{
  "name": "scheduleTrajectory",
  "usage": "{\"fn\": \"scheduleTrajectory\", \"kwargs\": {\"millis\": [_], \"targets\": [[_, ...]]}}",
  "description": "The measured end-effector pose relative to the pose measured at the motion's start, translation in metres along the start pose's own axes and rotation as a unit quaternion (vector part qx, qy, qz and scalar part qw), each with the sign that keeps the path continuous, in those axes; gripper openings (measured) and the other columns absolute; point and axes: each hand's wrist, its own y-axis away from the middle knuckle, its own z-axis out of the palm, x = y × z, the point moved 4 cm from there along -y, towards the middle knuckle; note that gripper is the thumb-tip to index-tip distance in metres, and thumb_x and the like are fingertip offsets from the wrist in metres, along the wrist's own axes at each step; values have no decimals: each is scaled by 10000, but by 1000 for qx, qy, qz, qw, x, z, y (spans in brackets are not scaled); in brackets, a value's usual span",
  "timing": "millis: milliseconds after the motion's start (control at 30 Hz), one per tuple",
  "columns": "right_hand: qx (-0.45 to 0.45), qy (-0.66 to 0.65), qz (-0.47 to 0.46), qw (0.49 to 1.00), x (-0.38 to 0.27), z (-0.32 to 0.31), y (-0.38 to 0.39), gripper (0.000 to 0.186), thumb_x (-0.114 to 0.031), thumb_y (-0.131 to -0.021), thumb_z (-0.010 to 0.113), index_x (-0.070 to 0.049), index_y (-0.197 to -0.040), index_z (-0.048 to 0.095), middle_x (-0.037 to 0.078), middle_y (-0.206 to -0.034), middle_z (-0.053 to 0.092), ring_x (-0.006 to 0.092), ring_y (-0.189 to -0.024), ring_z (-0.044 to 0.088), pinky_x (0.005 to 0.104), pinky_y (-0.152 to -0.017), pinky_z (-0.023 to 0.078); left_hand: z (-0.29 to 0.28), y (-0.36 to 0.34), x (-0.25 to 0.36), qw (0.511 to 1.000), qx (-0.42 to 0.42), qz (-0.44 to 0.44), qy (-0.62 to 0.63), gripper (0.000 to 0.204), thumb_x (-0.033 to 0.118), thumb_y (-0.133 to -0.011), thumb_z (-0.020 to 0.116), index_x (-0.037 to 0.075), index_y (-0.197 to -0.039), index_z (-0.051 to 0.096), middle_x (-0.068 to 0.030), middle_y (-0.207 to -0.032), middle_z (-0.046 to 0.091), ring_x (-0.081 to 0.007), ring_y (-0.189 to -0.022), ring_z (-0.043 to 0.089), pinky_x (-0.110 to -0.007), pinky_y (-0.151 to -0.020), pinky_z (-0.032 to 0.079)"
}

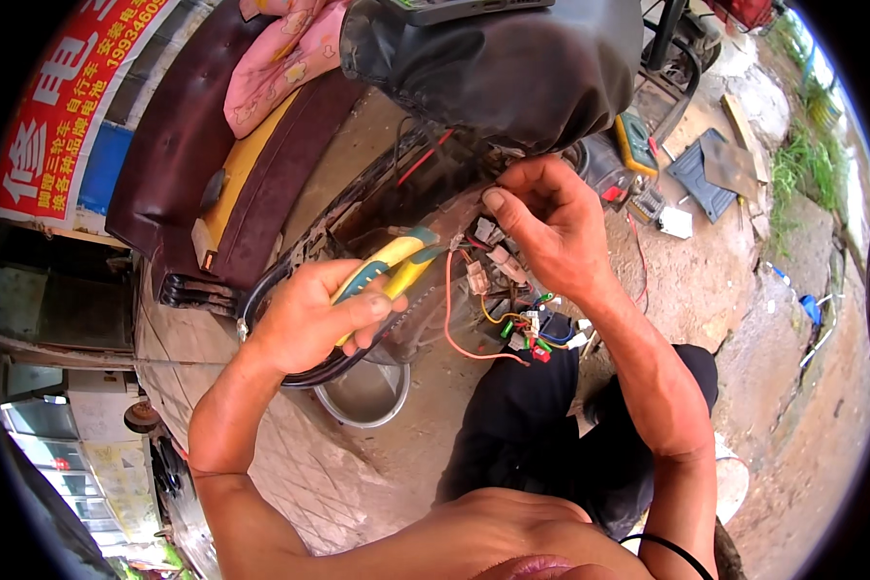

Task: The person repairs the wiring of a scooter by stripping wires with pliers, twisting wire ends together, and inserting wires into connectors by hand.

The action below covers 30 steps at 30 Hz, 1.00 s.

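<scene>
My left hand [324, 314] is wrapped round the yellow and green handles of a pair of pliers [385, 263]. The jaws point right, close to a cluster of wires and plugs. My right hand [556, 232] is raised beside the black cover, thumb and forefinger pinched together; what lies between them is too small to make out. Below it hang pale plastic connectors [478, 277] and a tangle of coloured wires [541, 333] with green, red and white plugs. An orange wire [449, 314] loops down from near the plier jaws.
A vehicle's black frame [314, 237] opens before me under a black cover [512, 72]. Left stands a maroon sofa [179, 126] with pink cloth [275, 72]. A metal basin [365, 394] sits below. Rightward lie a yellow-edged multimeter [636, 143] and a dark plastic panel [703, 184].
</scene>
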Motion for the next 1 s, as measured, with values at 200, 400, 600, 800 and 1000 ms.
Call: {"fn": "scheduleTrajectory", "kwargs": {"millis": [200,400,600,800,1000], "targets": [[2,8,-2,1000,-2,-1,-2,153,-94,-926,730,18,-972,636,15,-797,675,48,-709,593,248,-636,505,3,0,0,1000,18,10,-16,346,241,-965,665,-77,-1090,717,-14,-664,606,-86,-561,543,-240,-522,427],[-2,31,-34,999,1,-3,-3,121,-69,-888,709,-2,-929,617,-18,-727,592,36,-641,509,251,-572,441,-6,-3,-10,998,-27,-13,63,349,236,-999,687,-73,-1161,711,-48,-786,684,-87,-637,604,-243,-533,466],[-36,25,-66,997,9,-8,-5,116,-69,-888,713,-11,-911,616,-35,-671,549,33,-610,483,261,-542,414,-6,-2,-9,990,-40,-40,130,375,233,-991,688,-79,-1201,691,-113,-970,750,-106,-663,645,-256,-528,504],[-24,10,-62,998,6,-4,-6,130,-85,-896,730,-9,-913,626,-28,-677,563,39,-605,485,263,-543,418,-4,1,-4,999,-8,-17,40,324,212,-985,686,-74,-1133,723,-50,-773,684,-88,-629,600,-248,-534,463],[-39,40,-66,996,3,-7,-7,122,-65,-872,726,-10,-910,624,-31,-681,551,38,-612,483,257,-546,414,3,5,5,999,29,-8,-22,305,206,-994,665,-72,-1101,733,-28,-702,642,-84,-585,564,-239,-535,436]]}}
